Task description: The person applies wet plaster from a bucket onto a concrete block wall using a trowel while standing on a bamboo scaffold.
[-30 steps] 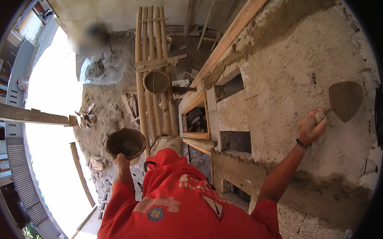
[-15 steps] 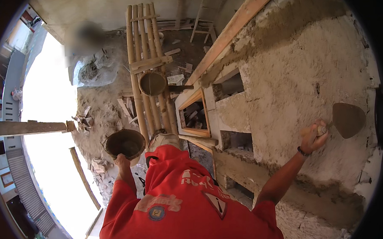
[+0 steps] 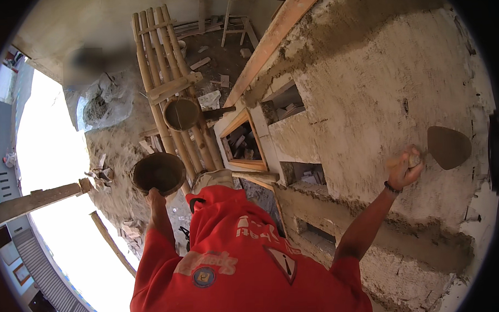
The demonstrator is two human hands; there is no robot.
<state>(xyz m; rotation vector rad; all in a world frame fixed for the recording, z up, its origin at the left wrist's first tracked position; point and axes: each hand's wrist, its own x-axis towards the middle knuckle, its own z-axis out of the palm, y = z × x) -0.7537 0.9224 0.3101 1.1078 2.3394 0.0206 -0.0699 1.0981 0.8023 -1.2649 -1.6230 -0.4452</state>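
My left hand [image 3: 156, 198] grips the rim of a dark bucket [image 3: 151, 173], whose inside is shadowed and grey. My right hand [image 3: 406, 168] is closed on the handle of a trowel with a broad dark grey blade [image 3: 448, 148], held against or just over the rough plastered wall [image 3: 369, 113] on the right; whether the blade touches it I cannot tell. A second bucket [image 3: 181, 114], filled with grey wet material, sits on a scaffold of bamboo poles [image 3: 152, 49] ahead of me.
A wooden-framed opening [image 3: 227, 148] and recesses [image 3: 305, 173] break the wall. A long plank [image 3: 275, 37] runs along its top. At left are a horizontal beam [image 3: 26, 205], rubble and a bright drop-off. A small ladder [image 3: 227, 22] stands at the back.
The whole view has tilted and shifted, with the scaffold appearing further left. The trowel dropped lower half a second ago and is now slightly higher again. Both hands keep their hold.
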